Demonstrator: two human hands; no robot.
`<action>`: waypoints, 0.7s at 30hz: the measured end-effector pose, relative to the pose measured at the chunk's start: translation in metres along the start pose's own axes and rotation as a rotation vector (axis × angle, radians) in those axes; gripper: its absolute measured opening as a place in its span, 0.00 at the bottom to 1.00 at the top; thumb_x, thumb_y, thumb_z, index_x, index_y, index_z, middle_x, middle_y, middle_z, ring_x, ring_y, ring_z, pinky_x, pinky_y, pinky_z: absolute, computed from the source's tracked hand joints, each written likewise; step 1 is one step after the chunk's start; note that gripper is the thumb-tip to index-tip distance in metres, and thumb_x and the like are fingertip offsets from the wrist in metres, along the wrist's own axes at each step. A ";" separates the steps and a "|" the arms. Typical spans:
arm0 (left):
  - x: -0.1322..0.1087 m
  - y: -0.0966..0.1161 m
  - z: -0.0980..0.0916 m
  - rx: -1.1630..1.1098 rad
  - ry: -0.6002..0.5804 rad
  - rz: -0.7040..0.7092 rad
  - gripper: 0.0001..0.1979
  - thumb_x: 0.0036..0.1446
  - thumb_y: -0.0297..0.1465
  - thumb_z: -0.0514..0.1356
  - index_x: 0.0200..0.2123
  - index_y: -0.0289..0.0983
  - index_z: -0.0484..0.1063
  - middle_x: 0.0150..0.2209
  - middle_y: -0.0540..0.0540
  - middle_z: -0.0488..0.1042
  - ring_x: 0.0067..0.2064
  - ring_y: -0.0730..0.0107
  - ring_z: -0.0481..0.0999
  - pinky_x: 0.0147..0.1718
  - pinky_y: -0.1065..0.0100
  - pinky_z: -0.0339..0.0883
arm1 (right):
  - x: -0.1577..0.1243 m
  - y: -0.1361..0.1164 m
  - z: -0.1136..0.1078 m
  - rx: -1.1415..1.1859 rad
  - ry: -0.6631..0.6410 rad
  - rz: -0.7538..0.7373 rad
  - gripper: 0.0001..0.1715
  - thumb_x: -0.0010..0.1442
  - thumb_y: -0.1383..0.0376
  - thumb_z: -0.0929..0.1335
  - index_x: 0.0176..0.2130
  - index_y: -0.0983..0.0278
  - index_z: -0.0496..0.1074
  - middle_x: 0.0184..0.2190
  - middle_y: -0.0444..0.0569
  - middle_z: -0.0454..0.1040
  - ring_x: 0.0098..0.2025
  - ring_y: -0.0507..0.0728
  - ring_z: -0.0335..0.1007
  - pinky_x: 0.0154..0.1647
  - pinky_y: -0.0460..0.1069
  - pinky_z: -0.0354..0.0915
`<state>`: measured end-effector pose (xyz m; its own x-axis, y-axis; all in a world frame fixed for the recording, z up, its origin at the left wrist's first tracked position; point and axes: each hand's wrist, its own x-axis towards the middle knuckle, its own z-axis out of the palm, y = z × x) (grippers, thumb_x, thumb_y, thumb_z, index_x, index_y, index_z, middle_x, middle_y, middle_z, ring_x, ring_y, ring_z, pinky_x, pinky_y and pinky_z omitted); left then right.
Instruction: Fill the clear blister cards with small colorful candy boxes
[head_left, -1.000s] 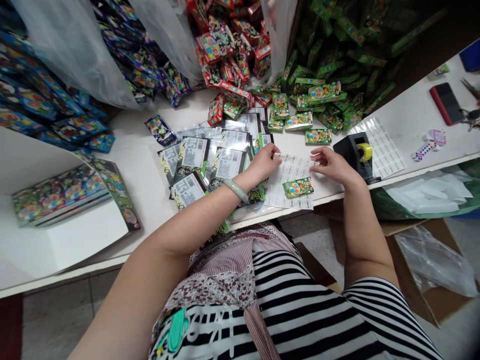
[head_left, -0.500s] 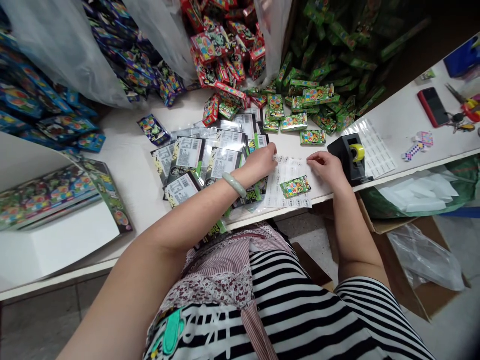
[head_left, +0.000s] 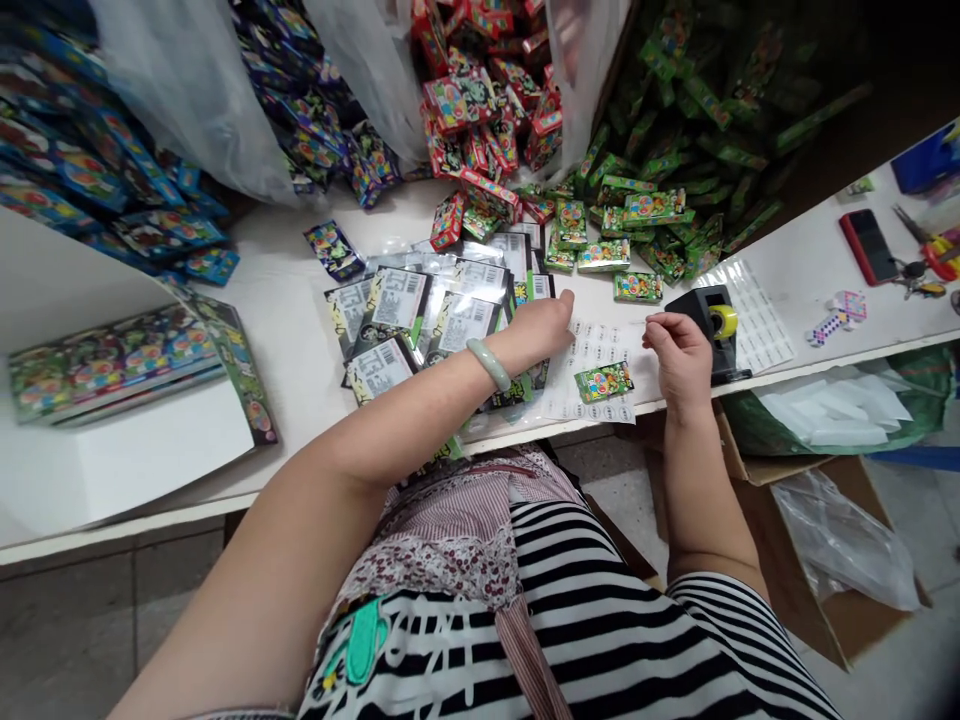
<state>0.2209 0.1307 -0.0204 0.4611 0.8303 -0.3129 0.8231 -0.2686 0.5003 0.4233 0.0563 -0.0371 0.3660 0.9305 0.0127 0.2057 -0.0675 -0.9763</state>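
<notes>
A white sticker sheet (head_left: 596, 345) lies at the table's front edge with a small green packet (head_left: 604, 381) on top of it. My left hand (head_left: 544, 328), a pale green bangle on its wrist, presses on the sheet's left edge with fingers curled. My right hand (head_left: 679, 350) is raised just right of the sheet, its fingertips pinched together on something small that looks like a peeled sticker. Left of my left hand sits a spread of dark packets with barcode labels (head_left: 420, 310).
A black tape dispenser (head_left: 712, 315) stands right of my right hand, beside another label sheet (head_left: 761, 320). Piles of red (head_left: 487, 110), green (head_left: 660, 190) and blue (head_left: 112, 190) packets fill the back. A red phone (head_left: 866, 246), keys and scissors lie far right. An open display box (head_left: 127, 365) sits at left.
My right hand has lifted off the sticker sheet and drawn right, fingers pinched. The left hand stays pressed on the sheet. The camera shifted slightly.
</notes>
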 end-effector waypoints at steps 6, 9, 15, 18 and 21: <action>-0.032 -0.031 -0.040 -0.070 0.138 0.064 0.20 0.60 0.39 0.65 0.52 0.36 0.70 0.39 0.42 0.78 0.43 0.56 0.78 0.41 0.61 0.68 | 0.003 -0.015 0.014 0.326 0.052 0.039 0.18 0.44 0.53 0.78 0.32 0.58 0.75 0.24 0.39 0.68 0.25 0.48 0.63 0.27 0.44 0.64; -0.072 -0.092 -0.052 -0.275 0.372 0.010 0.14 0.64 0.37 0.62 0.50 0.39 0.72 0.35 0.48 0.76 0.36 0.67 0.76 0.38 0.64 0.68 | -0.007 -0.029 0.024 0.435 -0.068 0.082 0.18 0.42 0.54 0.80 0.30 0.58 0.75 0.25 0.39 0.70 0.26 0.47 0.64 0.27 0.43 0.63; -0.161 -0.201 -0.028 -0.208 0.720 -0.252 0.19 0.57 0.30 0.67 0.51 0.34 0.71 0.48 0.42 0.72 0.52 0.59 0.71 0.52 0.53 0.68 | -0.057 -0.052 0.103 0.359 -0.674 0.219 0.14 0.48 0.55 0.78 0.31 0.59 0.75 0.28 0.42 0.73 0.29 0.51 0.67 0.33 0.49 0.66; -0.179 -0.212 -0.008 -0.221 0.624 -0.292 0.14 0.57 0.30 0.65 0.47 0.36 0.74 0.46 0.42 0.73 0.53 0.57 0.71 0.58 0.50 0.64 | -0.085 -0.053 0.157 0.271 -0.997 0.259 0.15 0.50 0.54 0.76 0.32 0.61 0.75 0.30 0.43 0.73 0.31 0.52 0.67 0.38 0.51 0.66; -0.182 -0.210 -0.001 -0.282 0.638 -0.293 0.10 0.56 0.29 0.64 0.43 0.38 0.76 0.46 0.43 0.74 0.54 0.56 0.70 0.59 0.49 0.63 | -0.106 -0.046 0.192 0.189 -1.135 0.288 0.16 0.49 0.54 0.76 0.31 0.61 0.74 0.31 0.43 0.74 0.34 0.52 0.67 0.42 0.52 0.65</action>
<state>-0.0359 0.0365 -0.0673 -0.1155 0.9931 0.0201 0.7268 0.0707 0.6832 0.2007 0.0301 -0.0348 -0.6569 0.6833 -0.3187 0.0754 -0.3610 -0.9295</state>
